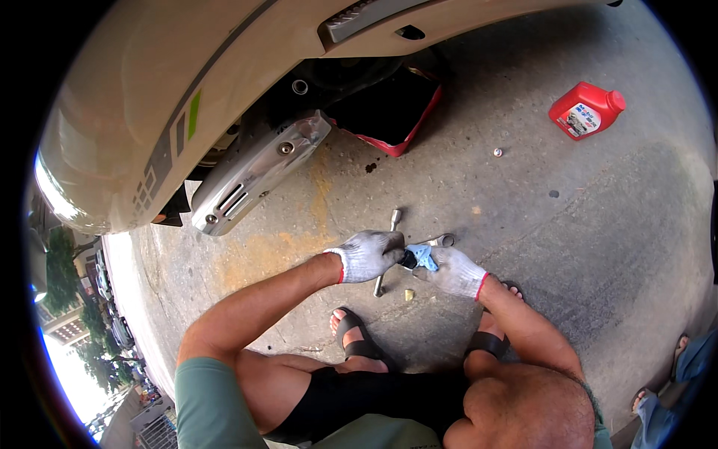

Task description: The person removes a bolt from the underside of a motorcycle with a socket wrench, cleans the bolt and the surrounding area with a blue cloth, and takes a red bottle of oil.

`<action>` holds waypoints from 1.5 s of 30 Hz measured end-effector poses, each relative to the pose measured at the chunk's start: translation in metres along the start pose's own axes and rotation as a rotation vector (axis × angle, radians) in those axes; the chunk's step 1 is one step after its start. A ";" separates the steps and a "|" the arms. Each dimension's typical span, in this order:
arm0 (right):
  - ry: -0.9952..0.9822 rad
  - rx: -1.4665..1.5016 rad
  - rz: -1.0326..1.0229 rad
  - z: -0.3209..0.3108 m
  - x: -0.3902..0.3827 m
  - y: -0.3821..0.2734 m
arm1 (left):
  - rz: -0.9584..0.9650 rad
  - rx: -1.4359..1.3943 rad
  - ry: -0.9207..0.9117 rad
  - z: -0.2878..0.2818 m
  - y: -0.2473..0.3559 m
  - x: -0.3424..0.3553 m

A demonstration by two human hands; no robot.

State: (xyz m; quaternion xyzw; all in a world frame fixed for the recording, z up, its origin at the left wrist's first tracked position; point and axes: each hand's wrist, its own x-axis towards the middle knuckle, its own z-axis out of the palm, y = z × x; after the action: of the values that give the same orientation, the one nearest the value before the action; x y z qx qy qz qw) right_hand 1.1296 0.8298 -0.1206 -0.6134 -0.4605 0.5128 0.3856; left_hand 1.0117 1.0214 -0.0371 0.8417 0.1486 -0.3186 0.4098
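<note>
My left hand point(368, 256), in a whitish knit glove with a red cuff, is closed on a small black part point(407, 260) whose exact kind I cannot make out. My right hand point(452, 274), gloved the same way and smudged grey, pinches a crumpled light blue cloth point(424, 257) against that part. The two hands meet low over the concrete between my knees. Beneath them lies a metal socket wrench point(396, 218), its middle hidden by the hands. A ring-ended wrench point(446, 240) shows just beyond the cloth. Close by sits a small yellowish piece point(409, 295).
A beige scooter body point(247, 82) with a silver exhaust guard point(262, 172) overhangs the far left. Under it is a red-rimmed tray point(400, 149) of black liquid. A red oil bottle point(586, 111) and a small round cap point(498, 153) lie far right. Another person's foot point(679, 348) is at right.
</note>
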 end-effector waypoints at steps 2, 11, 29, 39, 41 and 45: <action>-0.123 0.332 0.107 -0.006 -0.001 0.004 | 0.103 0.056 0.058 0.001 0.006 -0.001; -0.319 0.999 0.315 -0.009 -0.006 0.014 | 0.097 0.092 0.093 -0.006 0.012 -0.001; 0.185 -0.111 0.317 -0.064 -0.011 -0.011 | -0.179 -0.148 0.213 -0.018 -0.050 -0.006; 0.056 -0.148 0.136 -0.026 -0.002 -0.010 | -0.165 -0.066 0.187 -0.020 -0.017 0.001; 0.133 -0.175 0.175 -0.035 -0.007 0.002 | -0.169 -0.098 0.233 -0.023 -0.036 0.000; 0.268 -0.133 0.310 -0.059 -0.016 0.023 | -0.194 -0.118 0.230 -0.028 -0.067 -0.004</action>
State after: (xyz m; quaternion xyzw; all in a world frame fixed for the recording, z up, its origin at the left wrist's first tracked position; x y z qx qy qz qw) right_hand 1.1904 0.8074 -0.1279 -0.7637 -0.3382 0.4482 0.3188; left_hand 0.9863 1.0853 -0.0618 0.8288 0.2934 -0.2489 0.4064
